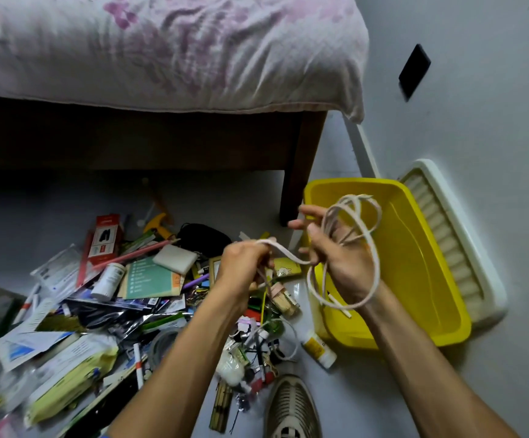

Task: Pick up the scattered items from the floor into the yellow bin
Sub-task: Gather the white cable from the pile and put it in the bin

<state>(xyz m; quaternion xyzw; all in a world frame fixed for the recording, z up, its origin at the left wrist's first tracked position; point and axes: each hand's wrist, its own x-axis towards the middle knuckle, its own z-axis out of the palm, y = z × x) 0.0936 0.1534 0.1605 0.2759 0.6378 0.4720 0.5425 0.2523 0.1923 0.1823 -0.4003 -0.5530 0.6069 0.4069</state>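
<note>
While the long pale pink flat cable [345, 248] is looped in loose coils around the right hand [339, 257], right of the frame's centre, that hand's fingers are spread and half curled inside the loops. The left hand [244, 263], at centre, pinches a run of the same cable between closed fingertips. Both hover above the near left edge of the yellow plastic bin [430, 311], which looks empty at the right of the frame. Loose coils could slide off the spread fingers, or the free end could snag the heap of scattered packets, pens and bottles [105, 305] at lower left and drag items about.
</note>
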